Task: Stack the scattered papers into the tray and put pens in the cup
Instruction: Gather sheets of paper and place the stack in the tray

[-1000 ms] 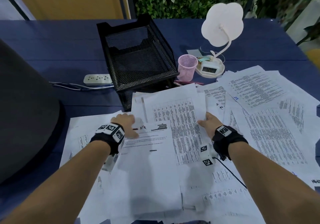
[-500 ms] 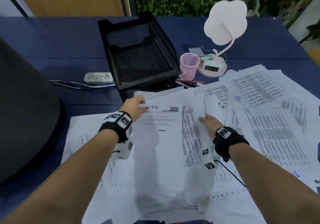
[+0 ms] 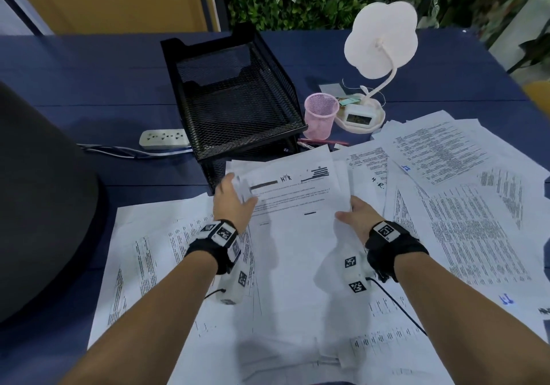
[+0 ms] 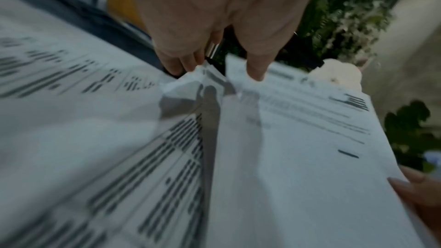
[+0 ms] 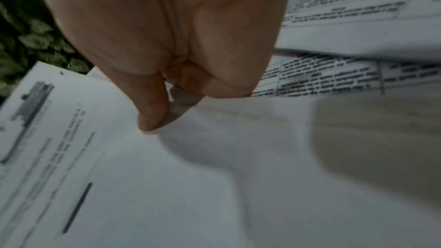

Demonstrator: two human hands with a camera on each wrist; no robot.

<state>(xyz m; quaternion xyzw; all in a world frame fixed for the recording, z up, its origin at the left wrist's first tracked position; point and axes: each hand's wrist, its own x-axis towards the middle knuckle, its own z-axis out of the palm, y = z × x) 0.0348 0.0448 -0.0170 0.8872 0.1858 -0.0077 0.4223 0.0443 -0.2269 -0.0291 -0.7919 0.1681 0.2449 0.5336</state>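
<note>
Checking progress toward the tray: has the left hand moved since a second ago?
Yes. The left hand, gripping the papers, has moved forward, nearer the black tray.

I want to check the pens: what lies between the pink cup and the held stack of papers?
In the head view, pens lie on the table below the pink cup, by the far edge of the held stack.

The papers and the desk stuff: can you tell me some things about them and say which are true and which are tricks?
1. Both hands hold the same bundle of papers. True: the left hand grips its left edge, the right hand its right.
2. The black tray is full of paper. False: its top shelf shows only bare mesh.
3. The pink cup stands right of the tray. True.
4. Pens stand in the cup. False: none shows; a red pen lies on the table.
</note>
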